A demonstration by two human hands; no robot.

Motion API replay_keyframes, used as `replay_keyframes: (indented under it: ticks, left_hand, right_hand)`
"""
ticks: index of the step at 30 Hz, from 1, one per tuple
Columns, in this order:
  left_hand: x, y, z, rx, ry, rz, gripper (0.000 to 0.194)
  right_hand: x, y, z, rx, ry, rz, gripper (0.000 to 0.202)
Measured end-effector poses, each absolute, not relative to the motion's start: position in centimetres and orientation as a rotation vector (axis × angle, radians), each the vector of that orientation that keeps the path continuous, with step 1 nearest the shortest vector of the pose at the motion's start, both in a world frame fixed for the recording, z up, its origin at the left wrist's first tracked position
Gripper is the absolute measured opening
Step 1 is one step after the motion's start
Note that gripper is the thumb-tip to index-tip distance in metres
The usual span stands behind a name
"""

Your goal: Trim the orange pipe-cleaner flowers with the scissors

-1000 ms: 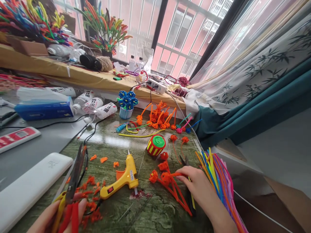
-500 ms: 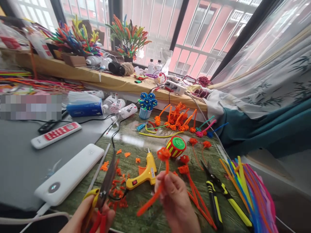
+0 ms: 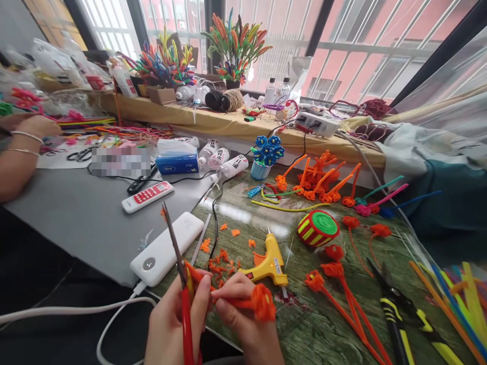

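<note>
One orange stem now nearer scissors | left hand: gripping scissors | right hand: pinching stem

Your green marbled tabletop carries orange scraps at twelve o'clock and, well beyond them, a pot of blue flowers. At one o'clock lie the yellow glue gun, a striped roll and, farther out, your clustered orange flowers; between two and three, the pliers. Your adjoining gray table holds a remote and tissue box toward eleven.
</note>
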State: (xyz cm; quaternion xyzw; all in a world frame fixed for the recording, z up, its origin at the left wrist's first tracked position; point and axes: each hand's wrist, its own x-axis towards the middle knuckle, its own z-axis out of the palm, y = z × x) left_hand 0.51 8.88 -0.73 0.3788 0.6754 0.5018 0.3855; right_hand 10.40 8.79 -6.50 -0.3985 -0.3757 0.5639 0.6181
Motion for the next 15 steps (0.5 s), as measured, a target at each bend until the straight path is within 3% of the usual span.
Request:
replay_keyframes:
  ticks: [2,6,10,15]
  left_hand:
    - [0.4,9.6,-0.4,0.918,1.684,1.24,0.043]
    - [-0.1,10.5,0.2,0.928,1.665,1.17,0.044]
    - [-0.7,10.9,1.0,0.997,1.734,1.065,0.044]
    - [-1.0,11.4,1.2,1.207,1.796,0.941,0.04]
  right_hand:
    - [10.8,8.9,-7.3,-0.857,-0.895,1.331,0.026]
    - [12.7,9.1,-7.8,-0.673,-0.82,1.435,0.055]
    - [14.7,8.3,-6.6,-0.92,-0.999,1.31,0.057]
    - [15.3,7.7,-5.7,-1.295,-1.459,1.16,0.022]
